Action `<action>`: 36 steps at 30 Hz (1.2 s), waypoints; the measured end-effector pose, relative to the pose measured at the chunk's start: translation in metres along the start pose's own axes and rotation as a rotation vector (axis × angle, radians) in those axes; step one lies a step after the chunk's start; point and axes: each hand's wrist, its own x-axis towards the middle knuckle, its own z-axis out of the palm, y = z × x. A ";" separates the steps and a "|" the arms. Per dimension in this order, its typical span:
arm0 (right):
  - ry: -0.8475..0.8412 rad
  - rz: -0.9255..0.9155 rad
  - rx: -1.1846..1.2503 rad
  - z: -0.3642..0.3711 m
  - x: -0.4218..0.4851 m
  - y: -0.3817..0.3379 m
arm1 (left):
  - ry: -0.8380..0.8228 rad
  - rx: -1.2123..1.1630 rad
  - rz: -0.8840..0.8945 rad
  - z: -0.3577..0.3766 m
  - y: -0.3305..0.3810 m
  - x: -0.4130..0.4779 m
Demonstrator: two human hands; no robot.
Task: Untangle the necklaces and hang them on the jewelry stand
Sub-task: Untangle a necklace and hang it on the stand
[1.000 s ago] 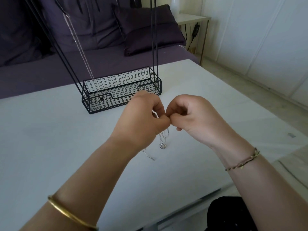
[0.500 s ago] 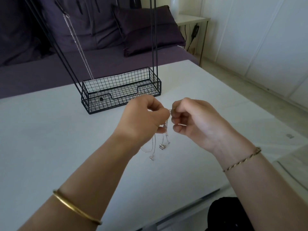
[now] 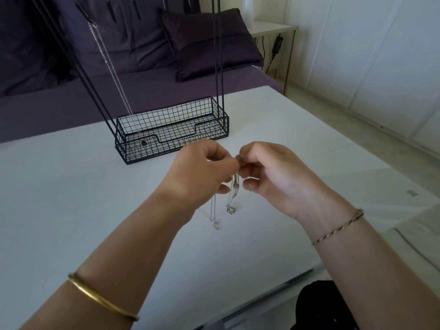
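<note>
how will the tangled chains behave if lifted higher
Probably floppy: the chains hang limp from where the left hand and right hand pinch them. Likely light, since that pinch alone carries them. The pendant may swing and the fine strands re-snag.

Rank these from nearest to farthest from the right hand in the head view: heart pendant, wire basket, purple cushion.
1. heart pendant, hanging on the necklaces below the right hand.
2. wire basket, beyond, leftward.
3. purple cushion, far back on the sofa.
</note>
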 end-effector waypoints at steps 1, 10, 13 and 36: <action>0.017 -0.014 0.046 0.002 0.000 0.001 | -0.008 -0.029 -0.005 0.000 0.001 0.001; 0.091 -0.237 -0.219 0.001 -0.001 0.001 | 0.151 0.306 0.240 0.005 -0.001 -0.003; 0.080 -0.300 -0.458 0.000 -0.005 -0.003 | 0.168 0.443 0.371 0.004 -0.003 -0.003; 0.146 -0.338 -0.514 -0.012 -0.003 -0.004 | -0.004 -0.131 -0.066 -0.001 0.002 0.004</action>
